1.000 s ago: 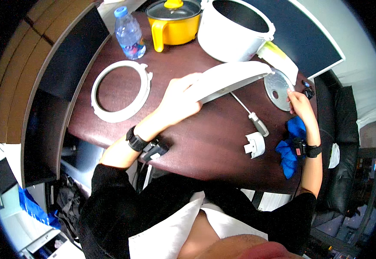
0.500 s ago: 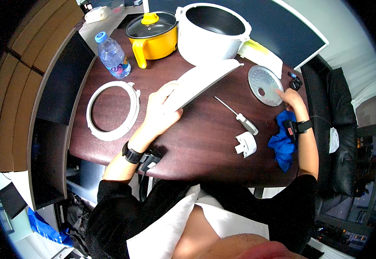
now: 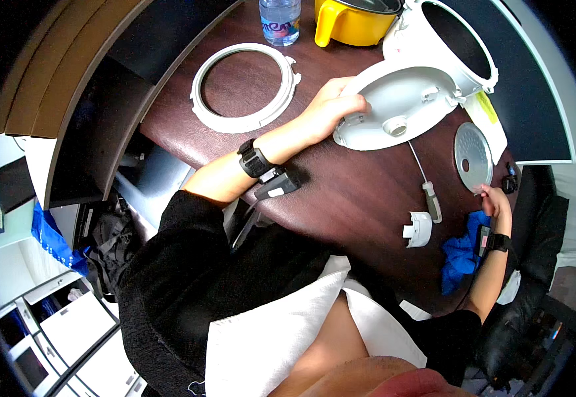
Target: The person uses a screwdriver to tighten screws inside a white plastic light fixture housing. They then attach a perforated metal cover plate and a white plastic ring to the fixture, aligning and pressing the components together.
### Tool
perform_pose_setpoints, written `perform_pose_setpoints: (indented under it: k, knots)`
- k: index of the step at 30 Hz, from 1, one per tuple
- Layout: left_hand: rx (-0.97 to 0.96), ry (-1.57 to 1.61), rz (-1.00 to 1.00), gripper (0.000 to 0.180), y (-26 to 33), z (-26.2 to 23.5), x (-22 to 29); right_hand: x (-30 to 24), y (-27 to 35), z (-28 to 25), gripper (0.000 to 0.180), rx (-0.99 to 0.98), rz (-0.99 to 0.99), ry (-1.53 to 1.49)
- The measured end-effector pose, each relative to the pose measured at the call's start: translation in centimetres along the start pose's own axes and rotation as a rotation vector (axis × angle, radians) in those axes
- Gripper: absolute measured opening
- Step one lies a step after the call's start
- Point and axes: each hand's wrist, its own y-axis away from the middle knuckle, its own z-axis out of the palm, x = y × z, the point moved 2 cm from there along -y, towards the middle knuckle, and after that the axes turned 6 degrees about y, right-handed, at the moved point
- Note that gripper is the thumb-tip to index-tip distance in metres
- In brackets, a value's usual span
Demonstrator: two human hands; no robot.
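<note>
My left hand (image 3: 333,111) grips the edge of a white plastic lid (image 3: 394,99), whose hollow inner side faces me. The lid's far end meets the white pot housing (image 3: 427,40); whether they are joined I cannot tell. At the right, my right hand (image 3: 497,202) pinches the near edge of a round metal plate (image 3: 468,153) with small holes and one larger hole. A screwdriver (image 3: 431,198) with a grey handle lies between the hands, its shaft tip near the lid. Just below it is a small white curved part (image 3: 420,229). A blue cloth (image 3: 458,261) lies near my right wrist.
A white ring (image 3: 200,109) lies left of my left hand. Behind stand a water bottle (image 3: 279,23) and a yellow pot (image 3: 351,26). A dark partition (image 3: 546,99) borders the far right, with a small black object (image 3: 510,178) near the table's right edge.
The view has turned, shifting the table's things. The lid has tilted so its inside shows. My right hand has gone from touching the metal plate to pinching its near edge.
</note>
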Motion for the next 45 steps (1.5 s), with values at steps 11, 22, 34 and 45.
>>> perform_pose_setpoints:
  k: [11, 22, 34, 45]
  knots:
    - [0.172, 0.342, -0.293, 0.046, -0.1, 0.2, -0.1, -4.7, 14.3, 0.4, 0.029, -0.171, -0.534, -0.989]
    - [0.006, 0.210, -0.600, 0.063, 1.1, 1.3, -3.2, -3.8, 23.8, 7.7, 0.030, -0.063, -0.710, -1.093]
    - [0.072, -0.574, -0.301, 0.040, 3.3, -3.8, 3.1, -8.9, 27.9, 13.6, 0.026, -0.296, -0.897, -0.885]
    - [0.767, -1.616, -0.178, 0.060, 11.9, -20.8, 7.7, -11.7, 29.4, 17.8, 0.023, -0.376, -0.882, -0.856]
